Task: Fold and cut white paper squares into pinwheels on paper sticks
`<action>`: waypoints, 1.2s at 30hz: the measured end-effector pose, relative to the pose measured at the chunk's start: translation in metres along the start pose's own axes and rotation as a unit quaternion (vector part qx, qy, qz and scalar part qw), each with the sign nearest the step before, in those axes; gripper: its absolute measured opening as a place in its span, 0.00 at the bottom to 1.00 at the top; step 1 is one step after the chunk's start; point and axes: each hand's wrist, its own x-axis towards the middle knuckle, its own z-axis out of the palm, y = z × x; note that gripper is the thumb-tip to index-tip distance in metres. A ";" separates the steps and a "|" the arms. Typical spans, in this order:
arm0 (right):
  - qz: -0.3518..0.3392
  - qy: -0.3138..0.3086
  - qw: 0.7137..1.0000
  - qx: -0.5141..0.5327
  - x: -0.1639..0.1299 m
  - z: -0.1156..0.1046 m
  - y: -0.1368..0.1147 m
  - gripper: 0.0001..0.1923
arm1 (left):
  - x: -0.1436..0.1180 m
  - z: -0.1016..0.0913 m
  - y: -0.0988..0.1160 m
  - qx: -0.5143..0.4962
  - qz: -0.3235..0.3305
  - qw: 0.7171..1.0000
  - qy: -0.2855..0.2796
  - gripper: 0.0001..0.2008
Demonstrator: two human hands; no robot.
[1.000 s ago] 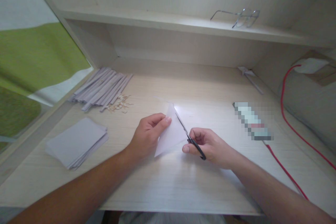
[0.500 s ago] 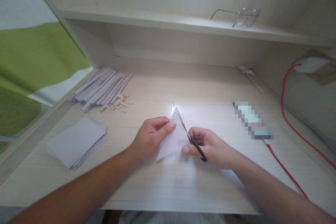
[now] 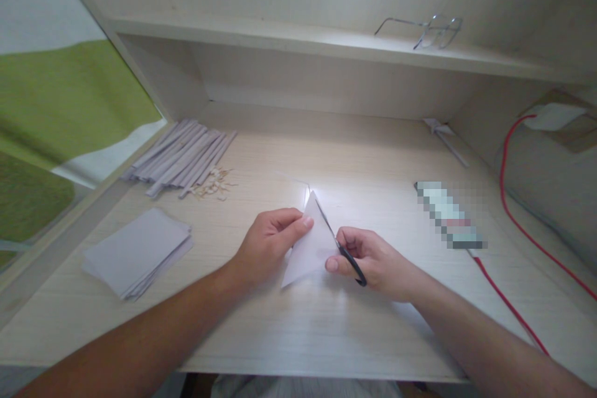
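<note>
Between thumb and fingers, my left hand point(image 3: 275, 236) pinches a white sheet of paper point(image 3: 305, 258) along its left side, with a pointed corner facing away from me. My right hand point(image 3: 368, 261) is closed round the black handles of a pair of scissors point(image 3: 347, 255). Their thin blades reach up and left to the paper near its pointed tip. Whether the blades are fully closed is too fine to tell. Both hands are just above the desk.
A stack of white paper sheets point(image 3: 140, 252) lies at left, with rolled paper sticks point(image 3: 181, 152) and small scraps point(image 3: 214, 183) behind it. To the right are a blurred phone point(image 3: 448, 214) and a red cable point(image 3: 510, 305). Glasses point(image 3: 436, 32) rest on the shelf point(image 3: 280, 33).
Almost nothing differs. The paper's lower corner has shifted slightly right, and the scissors have turned a little against the sheet. Both hands keep their hold.
</note>
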 end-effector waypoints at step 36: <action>0.009 0.002 1.000 -0.015 -0.001 0.002 0.003 0.25 | 0.001 0.001 0.000 0.038 0.032 0.999 0.003 0.15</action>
